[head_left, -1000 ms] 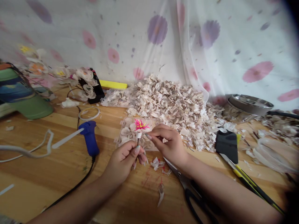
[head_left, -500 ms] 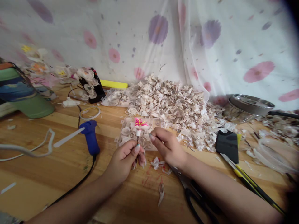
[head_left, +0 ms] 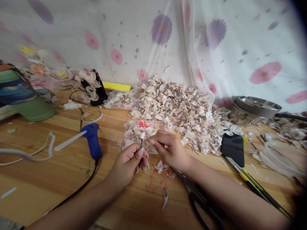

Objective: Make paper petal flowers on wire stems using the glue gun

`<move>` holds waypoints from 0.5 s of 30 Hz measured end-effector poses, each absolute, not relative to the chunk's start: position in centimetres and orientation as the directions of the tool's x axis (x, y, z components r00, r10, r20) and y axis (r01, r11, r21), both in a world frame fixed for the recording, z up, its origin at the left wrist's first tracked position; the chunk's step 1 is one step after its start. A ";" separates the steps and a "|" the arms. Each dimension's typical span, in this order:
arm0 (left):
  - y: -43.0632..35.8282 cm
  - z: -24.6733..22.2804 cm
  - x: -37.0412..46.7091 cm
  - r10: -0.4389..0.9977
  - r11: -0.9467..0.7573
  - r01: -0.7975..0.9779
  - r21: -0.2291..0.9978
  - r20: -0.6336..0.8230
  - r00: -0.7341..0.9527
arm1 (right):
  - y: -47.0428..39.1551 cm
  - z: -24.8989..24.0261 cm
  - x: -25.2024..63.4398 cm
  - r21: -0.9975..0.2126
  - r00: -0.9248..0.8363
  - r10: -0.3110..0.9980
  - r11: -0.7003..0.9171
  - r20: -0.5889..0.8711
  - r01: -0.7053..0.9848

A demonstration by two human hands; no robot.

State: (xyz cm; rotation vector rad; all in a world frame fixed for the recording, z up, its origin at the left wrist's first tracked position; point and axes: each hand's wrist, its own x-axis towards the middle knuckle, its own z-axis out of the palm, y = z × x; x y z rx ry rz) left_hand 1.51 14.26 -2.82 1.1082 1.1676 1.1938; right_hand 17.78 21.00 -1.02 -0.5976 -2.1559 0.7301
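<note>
Upright in front of me is a handmade flower with pink and yellow stamens, pale petals and a white base on a thin dark stem. My left hand is closed round that stem below the base. Just right of the flower, my right hand is pinched, thumb against fingers, with the tips close to the stem. Whatever lies between those fingertips is too small to make out. Behind both hands stands a clear plastic box of pale petals, partly covered by the flower. Loose petal scraps lie below my right hand.
A large heap of dried petals fills the back. On the left are a blue glue gun and a green bottle. Black scissors lie beneath my right forearm; a yellow-black cutter and metal bowl are right.
My right hand has shifted slightly left, its fingertips now nearer the flower's stem. The left hand and the flower stay almost where they were.
</note>
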 end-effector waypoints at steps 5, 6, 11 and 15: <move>14.2 -2.7 1.5 0.997 0.071 -0.070 0.995 -0.071 0.007 | 21.1 -1.5 17.6 -0.647 -0.591 0.575 0.754 0.566 0.113; 14.2 -2.7 1.5 0.998 0.071 -0.068 0.995 -0.071 0.003 | 21.1 -1.5 17.6 -0.652 -0.587 0.581 0.749 0.564 0.116; 14.2 -2.4 1.6 0.998 0.067 -0.061 0.996 -0.068 -0.009 | 21.1 -1.5 17.5 -0.712 -0.590 0.608 0.698 0.531 0.077; 14.3 -2.3 1.5 0.998 0.064 -0.059 0.996 -0.064 -0.004 | 21.0 -1.2 17.6 -0.735 -0.706 0.583 0.665 0.402 0.131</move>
